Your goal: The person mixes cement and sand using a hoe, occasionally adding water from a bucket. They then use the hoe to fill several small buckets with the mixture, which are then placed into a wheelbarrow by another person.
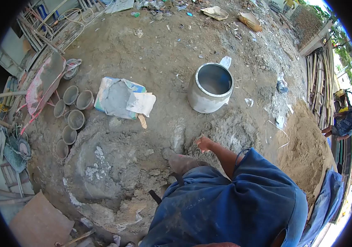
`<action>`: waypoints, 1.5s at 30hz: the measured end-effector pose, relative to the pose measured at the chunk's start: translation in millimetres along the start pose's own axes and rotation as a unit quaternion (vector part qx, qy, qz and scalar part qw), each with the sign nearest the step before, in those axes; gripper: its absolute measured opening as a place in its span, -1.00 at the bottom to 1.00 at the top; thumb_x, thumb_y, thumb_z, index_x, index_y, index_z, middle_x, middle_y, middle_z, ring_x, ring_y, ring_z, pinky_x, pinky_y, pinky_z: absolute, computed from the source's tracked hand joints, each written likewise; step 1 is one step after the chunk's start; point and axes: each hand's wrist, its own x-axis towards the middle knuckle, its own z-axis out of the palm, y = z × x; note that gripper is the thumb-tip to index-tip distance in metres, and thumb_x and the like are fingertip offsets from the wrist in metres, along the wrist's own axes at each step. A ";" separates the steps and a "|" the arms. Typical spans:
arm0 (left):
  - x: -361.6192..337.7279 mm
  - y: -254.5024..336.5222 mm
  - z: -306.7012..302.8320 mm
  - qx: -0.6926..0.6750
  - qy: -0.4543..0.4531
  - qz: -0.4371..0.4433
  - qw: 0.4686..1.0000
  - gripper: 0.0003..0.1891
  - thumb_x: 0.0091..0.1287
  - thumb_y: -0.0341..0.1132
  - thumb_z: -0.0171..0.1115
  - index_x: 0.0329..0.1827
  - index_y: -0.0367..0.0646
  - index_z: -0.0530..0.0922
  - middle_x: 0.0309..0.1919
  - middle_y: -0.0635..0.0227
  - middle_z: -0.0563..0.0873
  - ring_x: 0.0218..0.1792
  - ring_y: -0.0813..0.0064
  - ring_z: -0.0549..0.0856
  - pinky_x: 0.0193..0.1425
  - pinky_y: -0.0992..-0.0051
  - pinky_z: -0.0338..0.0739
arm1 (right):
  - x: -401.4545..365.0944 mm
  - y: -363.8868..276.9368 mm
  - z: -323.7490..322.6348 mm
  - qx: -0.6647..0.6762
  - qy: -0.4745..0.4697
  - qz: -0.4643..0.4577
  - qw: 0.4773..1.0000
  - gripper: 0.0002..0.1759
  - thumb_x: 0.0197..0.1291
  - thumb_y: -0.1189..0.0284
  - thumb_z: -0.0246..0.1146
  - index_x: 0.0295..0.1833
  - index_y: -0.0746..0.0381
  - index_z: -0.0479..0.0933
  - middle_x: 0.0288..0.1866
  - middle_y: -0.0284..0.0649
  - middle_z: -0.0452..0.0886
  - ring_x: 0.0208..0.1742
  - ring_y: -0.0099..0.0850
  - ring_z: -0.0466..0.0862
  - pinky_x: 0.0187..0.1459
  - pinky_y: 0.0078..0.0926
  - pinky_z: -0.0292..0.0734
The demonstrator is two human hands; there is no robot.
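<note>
My right hand is low over the rough grey mortar heap, its forearm reaching out of a blue sleeve. The fingers are curled, and whatever they hold, if anything, is too small or hidden to name. Beyond the hand stands a round metal pot, upright, with a wide mouth and greyish liquid inside. Left of the pot lies a torn-open cement bag showing grey powder, with a loose paper flap. My left hand is not visible; a sliver of skin at the bottom edge cannot be identified.
Several grey buckets cluster left of the bag, beside a tipped pink wheelbarrow. A sand pile lies right. Bamboo poles lean farther off, near another person. A brown board sits lower left. Litter covers the far ground.
</note>
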 end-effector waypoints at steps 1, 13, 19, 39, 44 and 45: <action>-1.4 -3.0 -0.4 -0.004 -0.003 -0.003 1.000 -0.85 0.15 -0.36 0.35 -0.38 -0.30 0.65 -0.58 0.22 0.66 -0.59 0.41 0.64 -0.50 0.44 0.49 | -10.1 -4.0 4.5 0.030 -0.006 0.027 0.999 -0.60 0.14 0.50 0.05 0.07 0.05 0.61 -0.23 -0.22 0.73 -0.28 -0.41 0.78 -0.40 -0.38 0.66; -3.4 -4.8 -19.2 -0.041 -0.015 -0.052 0.998 -0.86 0.16 -0.37 0.34 -0.36 -0.29 0.65 -0.57 0.22 0.66 -0.59 0.42 0.64 -0.49 0.44 0.50 | -20.3 -11.6 23.7 -0.124 -0.100 -0.013 0.987 -0.54 0.18 0.52 0.10 0.20 0.04 0.57 -0.08 -0.19 0.73 -0.22 -0.35 0.78 -0.31 -0.28 0.69; 9.1 12.3 -30.3 -0.064 -0.028 -0.082 0.994 -0.86 0.16 -0.37 0.34 -0.36 -0.28 0.65 -0.57 0.23 0.67 -0.59 0.42 0.64 -0.48 0.44 0.50 | 32.8 -61.6 -32.7 -0.016 -0.040 0.024 0.999 -0.74 0.09 0.53 0.07 -0.16 0.19 0.63 -0.33 -0.14 0.73 -0.31 -0.39 0.77 -0.40 -0.36 0.64; -73.5 134.3 -78.6 -0.120 -0.084 -0.179 0.973 -0.49 -0.01 -0.32 0.34 0.02 -0.35 0.48 -0.36 0.16 0.60 -0.30 0.37 0.60 -0.22 0.38 0.48 | 76.2 -323.2 131.0 0.412 -0.320 0.213 0.826 -0.41 0.26 0.09 0.29 0.28 0.14 0.33 -0.15 -0.11 0.64 -0.26 -0.27 0.70 -0.19 -0.07 0.60; -49.1 69.9 -43.8 -0.189 -0.075 -0.154 0.967 -0.48 0.00 -0.36 0.30 0.08 -0.33 0.47 -0.33 0.10 0.63 -0.29 0.29 0.61 -0.13 0.36 0.51 | 92.8 -370.3 168.8 0.573 -0.207 0.153 0.778 -0.72 0.16 0.40 0.37 -0.12 0.22 0.43 -0.38 -0.20 0.52 -0.48 -0.36 0.56 -0.42 -0.21 0.57; -31.3 30.0 -14.5 -0.212 -0.048 -0.076 0.973 -0.49 0.01 -0.37 0.29 0.09 -0.32 0.47 -0.32 0.12 0.63 -0.29 0.32 0.62 -0.12 0.37 0.51 | 99.9 -378.0 164.8 0.561 -0.195 0.103 0.798 -0.78 0.11 0.50 0.39 -0.26 0.22 0.43 -0.45 -0.24 0.47 -0.53 -0.39 0.52 -0.49 -0.24 0.54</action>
